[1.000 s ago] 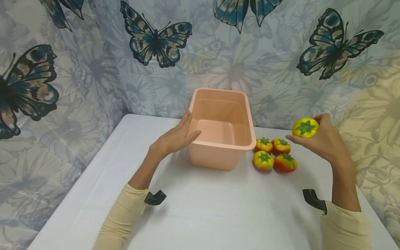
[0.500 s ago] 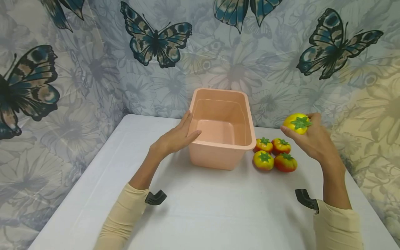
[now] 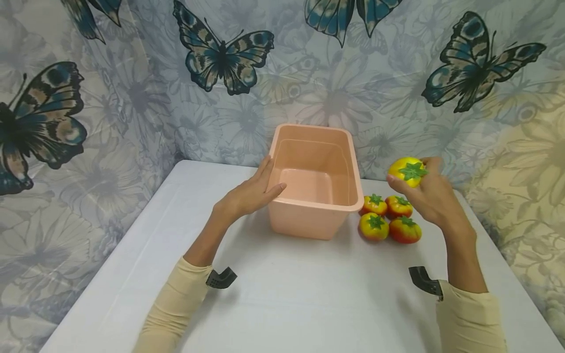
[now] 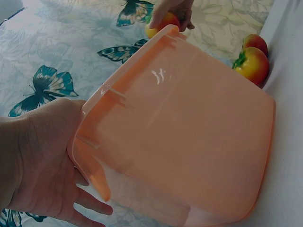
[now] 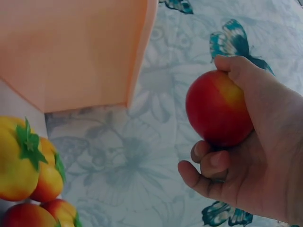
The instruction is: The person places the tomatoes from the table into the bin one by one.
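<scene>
A peach-coloured plastic tub [image 3: 304, 221] stands on the white table, nothing visible inside it. My left hand [image 3: 245, 197] rests against the tub's left side, fingers straight along the wall and thumb over the rim. In the left wrist view the fingers of that hand [image 4: 52, 165] are spread beside the rim. To the tub's right, my right hand [image 3: 434, 198] holds a yellow-and-red tomato [image 3: 402, 169] in the air, its green star-shaped top towards the head camera. The right wrist view shows the tomato's red underside [image 5: 215, 109] between thumb and fingers.
Several more tomatoes [image 3: 374, 226] sit grouped on the table [image 3: 309, 294] close to the tub's right side. A wall cloth [image 3: 247, 117] printed with flowers and butterflies rises behind the table and along both sides.
My right hand has carried the tomato to the left and slightly upward, closer to the tub. The left hand, the tub and the grouped tomatoes stay in place.
</scene>
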The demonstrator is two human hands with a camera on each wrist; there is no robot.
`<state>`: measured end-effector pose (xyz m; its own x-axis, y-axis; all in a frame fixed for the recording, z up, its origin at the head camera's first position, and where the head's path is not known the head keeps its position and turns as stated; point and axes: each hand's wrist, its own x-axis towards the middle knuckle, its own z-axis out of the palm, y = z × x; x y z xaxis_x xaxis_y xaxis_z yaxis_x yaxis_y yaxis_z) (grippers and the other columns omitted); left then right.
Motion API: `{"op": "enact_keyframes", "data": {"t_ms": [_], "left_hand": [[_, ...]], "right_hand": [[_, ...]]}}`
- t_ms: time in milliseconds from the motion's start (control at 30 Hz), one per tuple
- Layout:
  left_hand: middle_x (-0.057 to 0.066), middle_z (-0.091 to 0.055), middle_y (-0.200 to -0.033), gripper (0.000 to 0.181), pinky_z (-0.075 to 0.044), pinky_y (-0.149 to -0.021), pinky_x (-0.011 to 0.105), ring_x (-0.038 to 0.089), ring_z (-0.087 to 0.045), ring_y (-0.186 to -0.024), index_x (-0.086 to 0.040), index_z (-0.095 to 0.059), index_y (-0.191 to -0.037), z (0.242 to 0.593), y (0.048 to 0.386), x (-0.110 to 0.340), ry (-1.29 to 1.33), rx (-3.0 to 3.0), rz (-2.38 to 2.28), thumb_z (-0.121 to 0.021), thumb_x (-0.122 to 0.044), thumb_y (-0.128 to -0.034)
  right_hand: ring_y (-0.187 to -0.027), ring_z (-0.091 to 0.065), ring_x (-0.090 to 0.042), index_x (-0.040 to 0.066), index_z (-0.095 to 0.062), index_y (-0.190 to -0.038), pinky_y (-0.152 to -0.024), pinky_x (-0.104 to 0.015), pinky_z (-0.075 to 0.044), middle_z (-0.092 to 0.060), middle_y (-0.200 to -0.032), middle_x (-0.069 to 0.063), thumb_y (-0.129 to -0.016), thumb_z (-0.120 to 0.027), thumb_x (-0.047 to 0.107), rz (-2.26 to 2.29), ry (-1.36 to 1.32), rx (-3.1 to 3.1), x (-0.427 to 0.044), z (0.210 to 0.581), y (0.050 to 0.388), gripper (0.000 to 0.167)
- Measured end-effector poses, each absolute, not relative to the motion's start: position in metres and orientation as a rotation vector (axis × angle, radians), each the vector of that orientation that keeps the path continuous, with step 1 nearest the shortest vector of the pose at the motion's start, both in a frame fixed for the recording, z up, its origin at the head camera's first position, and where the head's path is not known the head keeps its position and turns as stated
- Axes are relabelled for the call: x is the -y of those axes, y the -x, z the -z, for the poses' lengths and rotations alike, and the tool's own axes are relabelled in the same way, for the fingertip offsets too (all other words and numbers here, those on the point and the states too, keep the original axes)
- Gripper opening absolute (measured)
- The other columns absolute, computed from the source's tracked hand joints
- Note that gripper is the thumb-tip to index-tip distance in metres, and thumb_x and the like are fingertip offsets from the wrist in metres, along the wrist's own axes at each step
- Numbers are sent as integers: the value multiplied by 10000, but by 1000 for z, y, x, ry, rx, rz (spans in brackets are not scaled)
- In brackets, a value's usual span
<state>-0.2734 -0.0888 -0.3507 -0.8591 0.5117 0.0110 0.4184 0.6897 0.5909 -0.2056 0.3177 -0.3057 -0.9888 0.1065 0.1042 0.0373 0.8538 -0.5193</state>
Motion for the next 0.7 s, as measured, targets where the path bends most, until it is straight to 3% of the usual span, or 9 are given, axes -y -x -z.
{"op": "enact_keyframes", "data": {"t_ms": [300, 433, 600, 700], "left_hand": [[32, 172, -1774, 931, -248, -1311, 511, 310, -117, -1648, -116, 99, -1679, 349, 271, 89, -753, -2738, -900, -354, -645, -1060], [18, 175, -1773, 933, -246, -1311, 515, 307, -114, -1649, -129, 100, -1681, 349, 271, 89, -743, -2735, -898, -347, -658, -1056], [4, 171, -1774, 928, -259, -1305, 525, 322, -141, -1643, -139, 90, -1684, 350, 272, 90, -738, -2743, -888, -338, -668, -1053], [11, 166, -1775, 925, -254, -1307, 521, 314, -134, -1645, -136, 86, -1685, 350, 272, 90, -749, -2745, -889, -338, -664, -1054]], "right_hand": [[-840, -637, -352, 33, -56, -1612, -626, -315, -541, -590, -1128, -307, -986, -526, 681, -850, 38, 2933, -300, 302, 213, 1015], [-883, -635, -381, 35, -87, -1601, -734, -445, -583, -573, -1152, -301, -1032, -402, 684, -840, -12, 2903, -288, 300, 217, 919], [-921, -607, -417, 34, -56, -1605, -875, -592, -551, -565, -1117, -298, -1076, -283, 645, -861, -108, 2853, -270, 299, 222, 839], [-971, -585, -416, 35, -47, -1603, -893, -546, -530, -552, -1140, -291, -1099, -333, 575, -913, -220, 2814, -260, 299, 225, 793]]}}
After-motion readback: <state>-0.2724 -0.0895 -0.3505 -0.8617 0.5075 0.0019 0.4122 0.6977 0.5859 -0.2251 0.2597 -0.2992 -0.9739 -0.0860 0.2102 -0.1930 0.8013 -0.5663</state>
